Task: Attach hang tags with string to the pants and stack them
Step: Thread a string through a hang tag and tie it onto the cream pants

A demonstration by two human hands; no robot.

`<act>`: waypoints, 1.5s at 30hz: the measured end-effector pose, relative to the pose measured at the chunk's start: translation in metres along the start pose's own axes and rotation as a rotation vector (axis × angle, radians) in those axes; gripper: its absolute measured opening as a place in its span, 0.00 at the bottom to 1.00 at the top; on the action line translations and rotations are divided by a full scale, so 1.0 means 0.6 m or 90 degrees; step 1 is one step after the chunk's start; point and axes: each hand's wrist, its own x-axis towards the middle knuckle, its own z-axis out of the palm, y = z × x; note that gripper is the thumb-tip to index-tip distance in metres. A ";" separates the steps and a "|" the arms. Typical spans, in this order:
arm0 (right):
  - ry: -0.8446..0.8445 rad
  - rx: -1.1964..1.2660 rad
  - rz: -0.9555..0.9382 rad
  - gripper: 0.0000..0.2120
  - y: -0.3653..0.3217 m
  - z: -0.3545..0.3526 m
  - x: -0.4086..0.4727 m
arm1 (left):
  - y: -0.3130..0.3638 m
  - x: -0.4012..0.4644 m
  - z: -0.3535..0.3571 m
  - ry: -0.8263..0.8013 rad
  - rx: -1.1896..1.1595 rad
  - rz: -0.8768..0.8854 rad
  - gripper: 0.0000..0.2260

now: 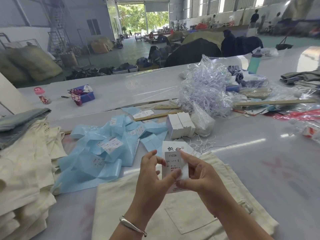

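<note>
A white hang tag (pixel 173 163) printed "1103#" and "S" is held upright between both hands above cream pants (pixel 181 213) lying flat in front of me. My left hand (pixel 152 177) pinches the tag's left edge, thumb against its face. My right hand (pixel 197 175) pinches its right side together with a small white piece. A second white tag with black characters (pixel 174 147) lies just behind. Loose white strings (pixel 204 144) lie on the table past the tags. A stack of folded cream pants (pixel 26 170) sits at the left.
Blue backing strips with size stickers (pixel 107 149) litter the table's middle. A block of white tags (pixel 180 125), a bag of strings (pixel 202 122), wooden rulers (pixel 159 116) and crumpled clear plastic (pixel 204 87) lie beyond. A blue box (pixel 84 94) and a small bottle (pixel 41 96) stand at the far left.
</note>
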 end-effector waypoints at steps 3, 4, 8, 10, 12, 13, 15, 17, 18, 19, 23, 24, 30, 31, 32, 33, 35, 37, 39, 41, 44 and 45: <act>0.010 0.011 -0.013 0.41 -0.003 0.005 -0.001 | 0.005 -0.009 0.007 0.015 -0.009 0.009 0.15; 0.016 0.017 -0.018 0.41 -0.005 0.006 -0.001 | 0.008 -0.012 0.009 0.018 -0.027 0.012 0.16; 0.022 0.038 -0.017 0.39 -0.002 0.004 -0.003 | 0.006 -0.011 0.007 -0.009 -0.124 -0.022 0.43; 0.027 0.056 -0.017 0.38 0.001 0.005 -0.008 | 0.002 -0.008 0.003 -0.028 -0.220 -0.031 0.49; 0.040 0.079 -0.032 0.35 0.000 0.009 -0.010 | 0.003 -0.012 0.001 -0.041 -0.326 -0.036 0.48; 0.049 0.106 -0.036 0.31 0.000 0.011 -0.009 | 0.005 -0.015 0.002 -0.047 -0.360 -0.038 0.47; 0.086 0.178 -0.017 0.24 0.000 0.016 -0.005 | 0.008 -0.020 0.007 -0.058 -0.384 -0.033 0.44; 0.129 0.223 0.028 0.20 0.002 0.019 0.000 | 0.010 -0.025 0.011 -0.068 -0.372 -0.025 0.44; 0.153 0.231 0.048 0.20 0.003 0.019 0.003 | 0.008 -0.026 0.013 -0.073 -0.358 -0.022 0.44; 0.183 0.228 0.062 0.20 0.003 0.018 0.006 | 0.005 -0.028 0.014 -0.080 -0.346 -0.020 0.45; 0.291 0.205 0.081 0.18 0.003 0.001 0.013 | -0.008 -0.031 0.025 -0.132 -0.347 -0.043 0.43; 0.304 0.209 0.090 0.17 0.004 -0.003 0.015 | -0.011 -0.029 0.029 -0.144 -0.357 -0.065 0.42; 0.379 0.123 0.066 0.08 0.020 -0.035 0.027 | -0.020 0.005 0.079 -0.153 -0.379 -0.207 0.23; 0.386 0.097 0.059 0.07 0.022 -0.045 0.031 | -0.021 0.014 0.091 -0.146 -0.375 -0.212 0.19; 0.388 0.075 0.057 0.07 0.026 -0.056 0.035 | -0.023 0.023 0.103 -0.138 -0.371 -0.216 0.16; 0.388 0.062 0.061 0.06 0.030 -0.069 0.039 | -0.025 0.031 0.115 -0.129 -0.367 -0.222 0.14; 0.379 0.050 0.081 0.05 0.040 -0.102 0.052 | -0.029 0.047 0.138 -0.117 -0.354 -0.243 0.11; 0.366 0.022 0.105 0.05 0.051 -0.142 0.068 | -0.034 0.061 0.159 -0.109 -0.342 -0.269 0.09; 0.366 -0.037 0.113 0.06 0.062 -0.192 0.086 | -0.042 0.076 0.175 -0.076 -0.323 -0.306 0.08; 0.391 -0.125 0.117 0.05 0.071 -0.252 0.107 | -0.056 0.090 0.187 -0.027 -0.292 -0.340 0.12; 0.483 -0.341 0.139 0.05 0.088 -0.348 0.146 | -0.077 0.109 0.197 0.023 -0.261 -0.381 0.16; 0.504 -0.421 0.154 0.04 0.092 -0.375 0.160 | -0.081 0.115 0.200 0.026 -0.250 -0.388 0.15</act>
